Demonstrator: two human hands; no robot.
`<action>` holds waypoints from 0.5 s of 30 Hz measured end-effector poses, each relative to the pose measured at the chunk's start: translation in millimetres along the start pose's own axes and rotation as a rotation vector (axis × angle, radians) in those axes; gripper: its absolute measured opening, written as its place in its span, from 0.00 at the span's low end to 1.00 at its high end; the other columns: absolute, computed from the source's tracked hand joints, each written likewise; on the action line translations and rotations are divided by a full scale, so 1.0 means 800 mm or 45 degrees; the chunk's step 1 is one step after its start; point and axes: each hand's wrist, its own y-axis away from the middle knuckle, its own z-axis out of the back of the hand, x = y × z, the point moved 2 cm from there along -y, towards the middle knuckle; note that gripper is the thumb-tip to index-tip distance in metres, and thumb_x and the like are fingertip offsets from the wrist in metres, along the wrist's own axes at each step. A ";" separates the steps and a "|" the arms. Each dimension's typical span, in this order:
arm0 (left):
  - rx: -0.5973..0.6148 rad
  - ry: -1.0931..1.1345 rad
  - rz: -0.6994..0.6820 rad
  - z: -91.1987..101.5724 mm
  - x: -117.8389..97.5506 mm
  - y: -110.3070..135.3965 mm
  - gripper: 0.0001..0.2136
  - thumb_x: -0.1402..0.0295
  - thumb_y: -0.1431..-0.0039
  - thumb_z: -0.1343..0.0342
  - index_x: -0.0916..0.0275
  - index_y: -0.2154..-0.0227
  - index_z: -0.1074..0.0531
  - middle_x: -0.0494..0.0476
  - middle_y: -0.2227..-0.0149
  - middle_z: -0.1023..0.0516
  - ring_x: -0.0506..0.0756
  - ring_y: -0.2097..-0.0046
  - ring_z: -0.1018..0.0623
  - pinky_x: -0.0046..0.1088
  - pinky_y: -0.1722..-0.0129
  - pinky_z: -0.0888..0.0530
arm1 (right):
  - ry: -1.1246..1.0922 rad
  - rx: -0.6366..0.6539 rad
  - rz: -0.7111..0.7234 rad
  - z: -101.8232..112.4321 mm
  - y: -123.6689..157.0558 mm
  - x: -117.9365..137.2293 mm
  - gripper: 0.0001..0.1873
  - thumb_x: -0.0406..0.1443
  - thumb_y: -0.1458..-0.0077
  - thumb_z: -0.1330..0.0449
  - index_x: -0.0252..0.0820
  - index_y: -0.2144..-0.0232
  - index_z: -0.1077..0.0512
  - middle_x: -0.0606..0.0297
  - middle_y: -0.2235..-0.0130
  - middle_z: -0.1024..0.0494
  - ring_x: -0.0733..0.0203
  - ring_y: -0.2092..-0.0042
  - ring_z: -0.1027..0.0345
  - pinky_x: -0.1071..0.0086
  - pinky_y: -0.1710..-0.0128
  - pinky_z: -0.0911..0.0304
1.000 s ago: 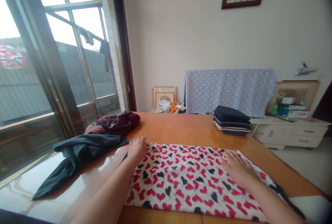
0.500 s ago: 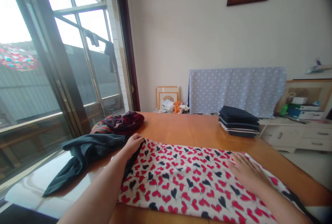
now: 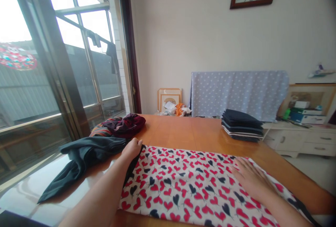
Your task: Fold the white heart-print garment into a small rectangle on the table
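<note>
A white cloth printed with red and dark hearts (image 3: 181,185) lies spread on the wooden table, with a black edge along its left side and more black at the lower right. At its far left corner my left hand (image 3: 133,147) is closed, pinching the black-edged fabric. My right hand (image 3: 248,174) rests flat on the cloth's right part, fingers stretched out. What kind of garment or cover the cloth is, I cannot tell.
Left of the cloth lies a crumpled dark green garment (image 3: 86,155), and behind it a maroon patterned bundle (image 3: 126,123). A stack of folded dark clothes (image 3: 240,125) stands at the table's (image 3: 175,130) far right. A window (image 3: 86,59) borders the left side.
My left hand has shifted slightly left, drawing the cloth's far left corner with it. The right hand stays flat in nearly the same place. The view has tilted up a little.
</note>
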 end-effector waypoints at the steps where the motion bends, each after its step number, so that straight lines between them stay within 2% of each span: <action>1: 0.011 -0.012 0.023 0.002 0.000 -0.003 0.22 0.49 0.35 0.57 0.62 0.64 0.27 0.69 0.58 0.19 0.65 0.54 0.20 0.37 0.56 0.29 | -0.006 0.004 -0.005 0.001 0.001 0.001 0.40 0.57 0.37 0.63 0.46 0.30 0.44 0.65 0.28 0.47 0.48 0.27 0.60 0.48 0.28 0.58; 4: 0.036 -0.036 0.065 0.007 0.003 -0.007 0.28 0.49 0.32 0.65 0.64 0.63 0.26 0.73 0.55 0.19 0.66 0.51 0.20 0.37 0.54 0.28 | -0.036 0.003 -0.022 0.004 0.001 0.003 0.42 0.58 0.37 0.64 0.44 0.30 0.45 0.64 0.28 0.48 0.47 0.27 0.60 0.46 0.29 0.58; 7: 0.079 -0.057 0.053 0.009 0.006 0.000 0.26 0.47 0.34 0.59 0.64 0.62 0.24 0.69 0.56 0.18 0.65 0.53 0.19 0.35 0.57 0.27 | -0.056 -0.005 -0.022 0.003 0.001 0.003 0.43 0.59 0.37 0.63 0.44 0.30 0.45 0.63 0.28 0.48 0.46 0.27 0.59 0.46 0.28 0.59; 10: 0.093 -0.083 -0.022 0.007 0.006 0.011 0.17 0.53 0.39 0.48 0.60 0.56 0.25 0.61 0.52 0.18 0.61 0.51 0.20 0.30 0.56 0.28 | -0.054 -0.009 -0.014 0.001 0.000 0.001 0.43 0.59 0.38 0.63 0.44 0.30 0.44 0.64 0.28 0.47 0.46 0.27 0.58 0.47 0.28 0.59; 12: 0.068 -0.105 -0.068 0.006 0.005 0.016 0.17 0.58 0.38 0.48 0.57 0.50 0.27 0.59 0.48 0.20 0.58 0.48 0.22 0.28 0.53 0.29 | -0.041 0.006 -0.018 0.001 -0.002 0.000 0.43 0.59 0.38 0.63 0.44 0.30 0.44 0.64 0.28 0.48 0.46 0.27 0.58 0.47 0.28 0.59; 15: 0.022 -0.164 -0.073 0.007 0.003 0.022 0.19 0.58 0.36 0.51 0.57 0.46 0.31 0.62 0.44 0.23 0.60 0.44 0.24 0.31 0.49 0.30 | -0.025 0.057 -0.045 0.003 -0.004 0.001 0.43 0.59 0.39 0.62 0.44 0.30 0.45 0.64 0.28 0.49 0.46 0.27 0.58 0.47 0.28 0.58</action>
